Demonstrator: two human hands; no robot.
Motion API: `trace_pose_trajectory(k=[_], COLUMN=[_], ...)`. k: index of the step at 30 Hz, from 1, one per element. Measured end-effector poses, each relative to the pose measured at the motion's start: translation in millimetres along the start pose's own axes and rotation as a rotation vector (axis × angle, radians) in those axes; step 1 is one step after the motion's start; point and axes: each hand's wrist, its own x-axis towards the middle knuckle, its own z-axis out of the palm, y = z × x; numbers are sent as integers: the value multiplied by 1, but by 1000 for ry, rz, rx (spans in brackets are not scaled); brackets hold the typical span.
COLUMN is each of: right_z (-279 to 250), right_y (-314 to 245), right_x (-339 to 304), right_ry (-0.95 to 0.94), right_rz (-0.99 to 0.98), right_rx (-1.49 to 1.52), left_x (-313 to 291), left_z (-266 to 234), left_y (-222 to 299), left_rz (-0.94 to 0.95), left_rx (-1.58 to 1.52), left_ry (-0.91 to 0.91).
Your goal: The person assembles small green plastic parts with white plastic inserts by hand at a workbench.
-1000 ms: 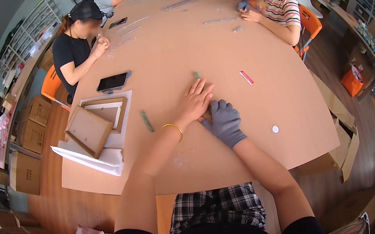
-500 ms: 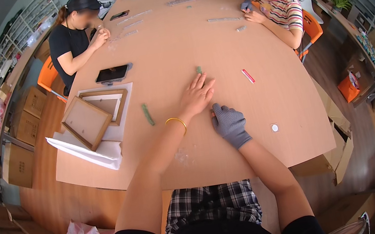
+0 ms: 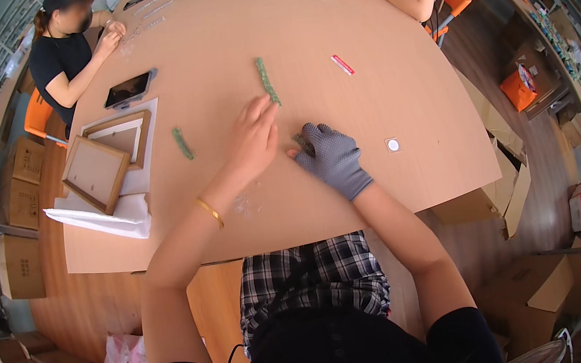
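Note:
A narrow green strip with a bumpy, bead-like surface (image 3: 263, 75) lies on the table ahead of me. My bare left hand (image 3: 255, 135), a gold bangle at its wrist, reaches to the strip's near end. Its fingers are stretched out, the tips at or touching that end. My right hand (image 3: 333, 159) wears a grey dotted glove and rests on the table, fingers curled. A bit of something green (image 3: 299, 140) shows between its thumb and fingers; the rest is hidden. To the left lies a shorter green strip (image 3: 183, 144).
Wooden picture frames (image 3: 97, 172) lie on white sheets (image 3: 103, 220) at the left, a phone (image 3: 129, 91) beyond them. A red-and-white stick-like item (image 3: 342, 64) and a small white disc (image 3: 393, 144) are at the right. Two people sit working at the table's far sides.
My view has shifted down and right. My left hand has drawn back toward me, uncovering most of the green strip. Green now shows at the gloved right hand's fingers.

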Motion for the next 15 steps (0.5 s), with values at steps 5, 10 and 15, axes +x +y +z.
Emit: trace_pose_trajectory(k=[5, 10, 15], right_z=[-15, -32, -33], right_y=[16, 25, 33], right_x=[-15, -42, -51], right_ry=[163, 154, 212], right_rz=[-24, 66, -141], right_rx=[195, 262, 86], left_x=[-47, -38, -18], left_z=[-3, 29, 38], left_y=[53, 68, 78], left_rz=[-70, 33, 2], left_rx=[-30, 105, 78], left_ry=[-104, -104, -255])
